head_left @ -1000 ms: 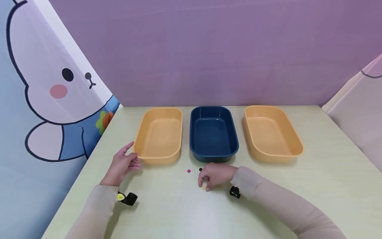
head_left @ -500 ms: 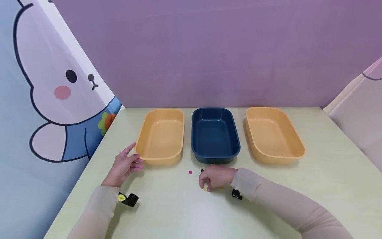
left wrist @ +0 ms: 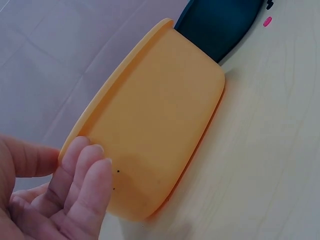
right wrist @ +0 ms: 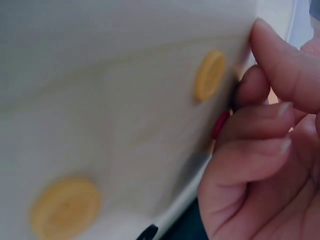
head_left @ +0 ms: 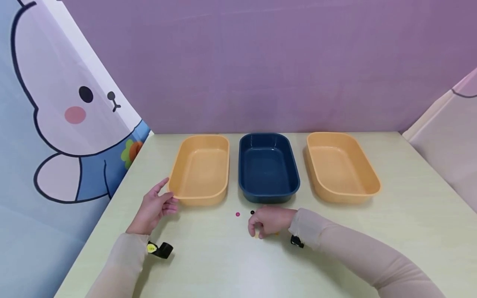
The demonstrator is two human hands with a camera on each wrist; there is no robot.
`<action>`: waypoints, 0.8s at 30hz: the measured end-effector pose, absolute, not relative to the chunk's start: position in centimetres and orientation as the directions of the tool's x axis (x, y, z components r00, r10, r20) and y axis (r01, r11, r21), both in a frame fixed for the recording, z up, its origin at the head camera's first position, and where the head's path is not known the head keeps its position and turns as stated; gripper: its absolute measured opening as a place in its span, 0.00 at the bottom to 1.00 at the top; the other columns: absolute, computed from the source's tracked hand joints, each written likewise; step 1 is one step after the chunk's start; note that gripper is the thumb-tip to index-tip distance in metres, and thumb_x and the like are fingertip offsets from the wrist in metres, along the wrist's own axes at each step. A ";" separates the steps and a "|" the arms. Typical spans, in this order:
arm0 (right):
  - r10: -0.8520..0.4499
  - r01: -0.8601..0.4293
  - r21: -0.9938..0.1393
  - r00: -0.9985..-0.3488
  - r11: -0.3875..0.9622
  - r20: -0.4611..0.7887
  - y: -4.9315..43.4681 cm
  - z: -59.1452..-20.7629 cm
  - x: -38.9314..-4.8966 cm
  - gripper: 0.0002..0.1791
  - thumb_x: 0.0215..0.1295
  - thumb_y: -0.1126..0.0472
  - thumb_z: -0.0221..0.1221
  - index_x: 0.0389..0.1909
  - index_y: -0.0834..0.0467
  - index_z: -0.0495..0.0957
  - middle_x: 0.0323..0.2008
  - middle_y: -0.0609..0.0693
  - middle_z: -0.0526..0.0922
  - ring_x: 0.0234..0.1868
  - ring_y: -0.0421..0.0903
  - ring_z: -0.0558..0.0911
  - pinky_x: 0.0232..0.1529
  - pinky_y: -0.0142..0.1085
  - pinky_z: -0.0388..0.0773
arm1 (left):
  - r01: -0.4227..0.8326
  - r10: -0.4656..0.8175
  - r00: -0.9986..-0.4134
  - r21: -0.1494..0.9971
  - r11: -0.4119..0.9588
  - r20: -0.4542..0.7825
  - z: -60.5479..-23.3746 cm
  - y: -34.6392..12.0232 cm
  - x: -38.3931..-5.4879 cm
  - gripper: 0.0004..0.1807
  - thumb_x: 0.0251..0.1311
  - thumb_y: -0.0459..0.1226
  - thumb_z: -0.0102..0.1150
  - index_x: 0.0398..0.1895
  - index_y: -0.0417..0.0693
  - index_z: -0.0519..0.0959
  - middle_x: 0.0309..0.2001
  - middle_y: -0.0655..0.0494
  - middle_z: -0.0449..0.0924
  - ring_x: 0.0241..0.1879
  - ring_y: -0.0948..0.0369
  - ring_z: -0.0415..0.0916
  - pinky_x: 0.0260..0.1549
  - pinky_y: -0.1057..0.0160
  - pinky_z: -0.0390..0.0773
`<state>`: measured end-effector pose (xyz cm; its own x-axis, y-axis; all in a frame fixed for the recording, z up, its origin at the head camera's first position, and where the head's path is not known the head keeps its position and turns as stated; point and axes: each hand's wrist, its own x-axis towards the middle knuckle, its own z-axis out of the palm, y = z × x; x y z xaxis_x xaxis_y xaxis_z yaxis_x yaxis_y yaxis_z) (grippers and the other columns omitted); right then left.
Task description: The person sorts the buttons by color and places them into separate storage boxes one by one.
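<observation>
Yellow buttons (right wrist: 210, 75), probably light, stiff and easily sliding, are lying flat on the bench (head_left: 208, 265), likely suiting a fingertip pinch at the rim. They are sitting just beside the right hand (head_left: 270, 219), which is holding its fingers curled; whether it is pinching anything, I cannot tell. Well apart, the left hand (head_left: 152, 209) is gripping the left orange tray's (head_left: 201, 169) near corner. A pink button (head_left: 237, 214) is lying between the hands.

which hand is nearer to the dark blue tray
Right. The right hand is just in front of the dark blue tray; the left hand is farther off to its left, at the near left corner of the left yellow tray.
</observation>
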<state>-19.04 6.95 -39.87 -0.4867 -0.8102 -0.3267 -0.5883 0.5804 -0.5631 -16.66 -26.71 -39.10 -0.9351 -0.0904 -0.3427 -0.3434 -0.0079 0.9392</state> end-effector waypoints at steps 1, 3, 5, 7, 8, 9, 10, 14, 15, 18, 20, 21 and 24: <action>-0.809 -0.587 -0.563 -0.486 0.582 -0.330 6.9 -39.9 -19.0 0.10 0.55 0.71 0.66 0.26 0.52 0.81 0.22 0.39 0.73 0.25 0.36 0.68 0.28 0.26 0.66 | -0.343 -0.091 -0.935 0.939 -0.009 -0.343 -39.1 -26.7 -16.6 0.36 0.73 0.34 0.44 0.77 0.54 0.41 0.26 0.58 0.80 0.22 0.63 0.79 0.29 0.67 0.83; -0.810 -0.589 -0.562 -0.481 0.581 -0.334 7.0 -39.9 -19.0 0.10 0.56 0.71 0.66 0.26 0.52 0.80 0.23 0.39 0.73 0.26 0.36 0.68 0.29 0.26 0.67 | -0.344 -0.093 -0.934 0.939 -0.010 -0.344 -39.1 -26.8 -16.6 0.36 0.73 0.34 0.44 0.77 0.54 0.41 0.26 0.58 0.80 0.22 0.63 0.79 0.29 0.67 0.83; -0.811 -0.590 -0.560 -0.477 0.581 -0.339 7.0 -40.0 -19.0 0.10 0.56 0.71 0.65 0.26 0.51 0.80 0.22 0.39 0.72 0.26 0.36 0.68 0.29 0.26 0.67 | -0.342 -0.092 -0.935 0.940 -0.015 -0.342 -39.1 -26.8 -16.7 0.36 0.72 0.34 0.44 0.77 0.53 0.41 0.26 0.58 0.81 0.22 0.63 0.79 0.29 0.67 0.83; -0.813 -0.596 -0.557 -0.471 0.579 -0.342 7.0 -40.1 -19.0 0.10 0.57 0.71 0.65 0.27 0.51 0.79 0.22 0.39 0.71 0.26 0.37 0.68 0.30 0.26 0.67 | -0.340 -0.092 -0.936 0.940 -0.019 -0.340 -39.1 -26.7 -16.7 0.36 0.72 0.34 0.45 0.77 0.53 0.41 0.26 0.58 0.81 0.21 0.63 0.79 0.28 0.67 0.83; -0.814 -0.599 -0.554 -0.469 0.578 -0.342 7.0 -40.1 -19.0 0.10 0.57 0.70 0.65 0.27 0.50 0.79 0.21 0.39 0.71 0.26 0.37 0.68 0.30 0.26 0.67 | -0.341 -0.092 -0.936 0.940 -0.019 -0.341 -39.1 -26.7 -16.8 0.36 0.72 0.34 0.45 0.77 0.54 0.41 0.25 0.58 0.81 0.21 0.63 0.79 0.28 0.67 0.83; -0.815 -0.602 -0.552 -0.466 0.578 -0.345 7.0 -40.2 -19.1 0.10 0.58 0.70 0.65 0.27 0.50 0.79 0.21 0.39 0.71 0.26 0.37 0.68 0.30 0.26 0.67 | -0.342 -0.092 -0.935 0.939 -0.021 -0.343 -39.0 -26.7 -16.8 0.37 0.72 0.34 0.45 0.77 0.54 0.41 0.25 0.58 0.81 0.21 0.63 0.79 0.28 0.67 0.83; -0.817 -0.607 -0.549 -0.463 0.575 -0.343 7.0 -40.2 -19.1 0.10 0.58 0.70 0.65 0.27 0.50 0.79 0.21 0.39 0.71 0.26 0.37 0.68 0.30 0.26 0.67 | -0.344 -0.092 -0.934 0.939 -0.021 -0.344 -39.0 -26.7 -16.8 0.37 0.72 0.34 0.45 0.77 0.54 0.41 0.25 0.58 0.81 0.21 0.63 0.79 0.28 0.67 0.83; -0.825 -0.628 -0.536 -0.456 0.564 -0.334 7.2 -40.3 -19.2 0.11 0.58 0.70 0.64 0.28 0.50 0.78 0.20 0.39 0.69 0.25 0.36 0.68 0.29 0.26 0.67 | -0.344 -0.095 -0.934 0.939 -0.019 -0.344 -38.8 -26.6 -16.8 0.36 0.72 0.34 0.45 0.77 0.53 0.41 0.25 0.58 0.81 0.21 0.63 0.79 0.29 0.67 0.83; -0.828 -0.633 -0.534 -0.453 0.560 -0.331 7.2 -40.3 -19.2 0.11 0.58 0.70 0.64 0.28 0.50 0.78 0.20 0.39 0.69 0.25 0.36 0.68 0.29 0.26 0.67 | -0.343 -0.096 -0.934 0.939 -0.018 -0.343 -38.8 -26.6 -16.8 0.36 0.72 0.34 0.45 0.77 0.53 0.41 0.25 0.58 0.81 0.21 0.63 0.79 0.28 0.67 0.83; -0.835 -0.649 -0.527 -0.447 0.549 -0.320 7.3 -40.4 -19.1 0.12 0.58 0.72 0.63 0.27 0.50 0.77 0.19 0.39 0.68 0.24 0.36 0.67 0.28 0.25 0.66 | -0.343 -0.097 -0.934 0.939 -0.017 -0.343 -38.8 -26.6 -16.8 0.36 0.72 0.34 0.45 0.77 0.53 0.41 0.25 0.58 0.81 0.21 0.64 0.79 0.28 0.67 0.83; -0.842 -0.658 -0.527 -0.440 0.538 -0.310 7.3 -40.5 -19.2 0.13 0.57 0.73 0.62 0.27 0.50 0.76 0.19 0.39 0.68 0.23 0.36 0.67 0.27 0.25 0.65 | -0.343 -0.099 -0.934 0.939 -0.014 -0.343 -38.8 -26.5 -16.8 0.36 0.72 0.34 0.45 0.77 0.52 0.41 0.25 0.58 0.81 0.21 0.64 0.79 0.28 0.67 0.83; -0.845 -0.660 -0.528 -0.438 0.534 -0.307 7.4 -40.5 -19.2 0.13 0.57 0.73 0.62 0.27 0.50 0.76 0.19 0.39 0.68 0.22 0.35 0.67 0.27 0.25 0.65 | -0.345 -0.102 -0.933 0.939 -0.013 -0.345 -38.8 -26.5 -16.8 0.36 0.72 0.34 0.45 0.77 0.53 0.41 0.25 0.58 0.81 0.21 0.64 0.79 0.28 0.67 0.83; -0.850 -0.667 -0.527 -0.433 0.527 -0.301 7.4 -40.7 -19.2 0.15 0.57 0.74 0.60 0.27 0.49 0.75 0.19 0.38 0.69 0.22 0.35 0.66 0.26 0.25 0.64 | -0.344 -0.106 -0.933 0.939 -0.011 -0.343 -38.8 -26.5 -16.8 0.36 0.72 0.33 0.44 0.77 0.52 0.41 0.25 0.58 0.81 0.21 0.64 0.79 0.28 0.68 0.83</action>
<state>-19.17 7.41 -40.67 -0.4329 -0.8496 -0.3014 -0.6666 0.5268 -0.5274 -16.78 -26.47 -38.82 -0.9334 -0.1062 -0.3428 -0.3436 -0.0110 0.9391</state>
